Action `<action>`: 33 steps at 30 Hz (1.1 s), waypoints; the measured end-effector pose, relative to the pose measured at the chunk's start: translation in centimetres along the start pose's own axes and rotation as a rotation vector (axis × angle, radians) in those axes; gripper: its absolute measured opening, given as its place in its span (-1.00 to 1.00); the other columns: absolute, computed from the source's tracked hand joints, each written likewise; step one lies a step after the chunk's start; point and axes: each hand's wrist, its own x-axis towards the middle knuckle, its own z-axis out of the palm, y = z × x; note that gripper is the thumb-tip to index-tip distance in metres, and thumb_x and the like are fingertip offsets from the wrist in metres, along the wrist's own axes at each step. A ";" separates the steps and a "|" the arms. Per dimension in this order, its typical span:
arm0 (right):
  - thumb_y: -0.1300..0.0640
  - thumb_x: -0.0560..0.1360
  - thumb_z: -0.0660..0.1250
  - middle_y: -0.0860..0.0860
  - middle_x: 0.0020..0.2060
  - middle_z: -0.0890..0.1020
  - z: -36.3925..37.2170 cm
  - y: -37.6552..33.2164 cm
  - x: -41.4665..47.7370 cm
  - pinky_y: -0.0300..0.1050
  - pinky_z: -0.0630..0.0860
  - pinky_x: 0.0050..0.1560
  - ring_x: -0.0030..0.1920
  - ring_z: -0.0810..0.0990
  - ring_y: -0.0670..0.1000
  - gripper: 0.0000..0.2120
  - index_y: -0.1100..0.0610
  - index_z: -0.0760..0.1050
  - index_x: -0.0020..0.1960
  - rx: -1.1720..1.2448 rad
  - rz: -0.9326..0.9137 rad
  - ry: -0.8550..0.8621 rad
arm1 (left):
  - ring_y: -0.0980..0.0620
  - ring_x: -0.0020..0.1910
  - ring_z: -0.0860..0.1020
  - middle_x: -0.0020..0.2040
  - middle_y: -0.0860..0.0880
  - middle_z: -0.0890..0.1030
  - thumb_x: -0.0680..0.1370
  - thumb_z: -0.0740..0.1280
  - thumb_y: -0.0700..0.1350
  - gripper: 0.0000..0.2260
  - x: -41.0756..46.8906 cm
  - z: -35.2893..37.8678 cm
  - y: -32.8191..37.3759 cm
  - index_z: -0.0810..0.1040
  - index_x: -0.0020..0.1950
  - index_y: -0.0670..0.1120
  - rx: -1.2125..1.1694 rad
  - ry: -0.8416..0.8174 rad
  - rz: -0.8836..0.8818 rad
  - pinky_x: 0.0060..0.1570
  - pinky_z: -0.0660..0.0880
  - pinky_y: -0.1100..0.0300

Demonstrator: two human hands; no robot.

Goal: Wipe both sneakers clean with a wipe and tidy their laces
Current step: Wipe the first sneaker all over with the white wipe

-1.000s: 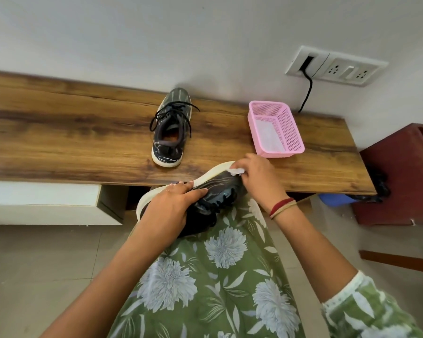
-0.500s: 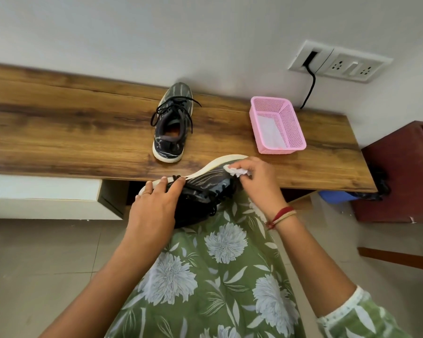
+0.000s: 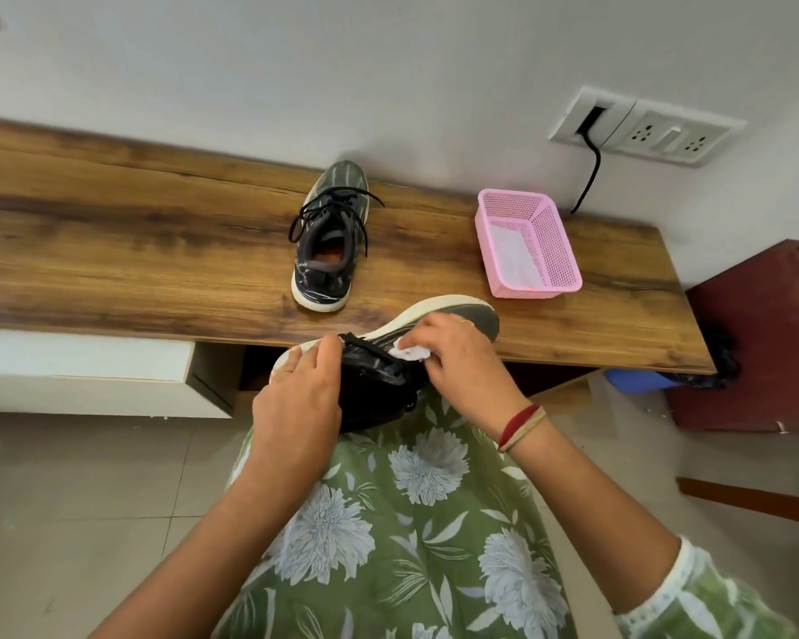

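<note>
A dark sneaker [image 3: 379, 371] with a pale sole lies on its side across my lap, its toe over the table's front edge. My left hand [image 3: 298, 403] grips its heel end. My right hand [image 3: 460, 362] pinches a small white wipe [image 3: 409, 352] and presses it against the sneaker's upper near the laces. The second dark sneaker [image 3: 328, 242] stands upright on the wooden table [image 3: 135, 251], heel toward me, its black laces loose and spilling over both sides.
A pink mesh basket [image 3: 559, 251] with something white inside sits on the table to the right. A black cable runs from the wall socket [image 3: 642, 126] down behind the table. A dark red cabinet [image 3: 757, 343] stands at the right, a white drawer unit [image 3: 88, 371] under the table at the left.
My right hand with the wipe has slid back from the sneaker's toe toward the laces. The sneaker has tilted up a little, showing more of the toe. The left hand keeps its grip.
</note>
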 end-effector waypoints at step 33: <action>0.35 0.53 0.15 0.02 -0.13 0.47 0.1 1.2 1.4 -0.06 0.40 0.02 -0.02 0.45 0.06 -0.69 0.11 0.58 0.11 -0.182 0.126 0.115 | -0.09 -0.51 0.55 -0.32 -0.08 0.61 0.12 0.57 -0.34 -0.57 1.1 0.3 0.2 0.60 -0.06 -0.16 0.144 -0.073 0.195 -0.52 -0.04 0.42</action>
